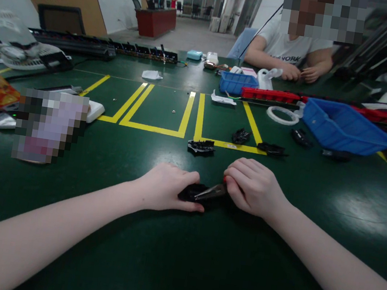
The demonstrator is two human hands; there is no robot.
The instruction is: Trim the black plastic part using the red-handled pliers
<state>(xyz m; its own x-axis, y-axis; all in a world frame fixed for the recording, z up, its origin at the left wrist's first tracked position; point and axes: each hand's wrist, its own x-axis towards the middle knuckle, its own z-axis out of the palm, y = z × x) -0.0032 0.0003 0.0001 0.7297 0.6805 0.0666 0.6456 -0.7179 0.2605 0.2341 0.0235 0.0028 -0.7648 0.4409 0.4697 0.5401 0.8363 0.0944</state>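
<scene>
My left hand presses down on a small black plastic part on the green table, fingers curled over it. My right hand grips a pair of pliers with red handles; the metal jaws point left and touch the black part. Most of the part is hidden under my left fingers. Three more black parts lie just beyond my hands: one straight ahead, one on the yellow line, one to the right.
A large blue bin sits at the right, a smaller blue bin farther back. A white tape ring lies between them. Red trays run along the back. Another person sits across the table. A fan and packets lie at the left.
</scene>
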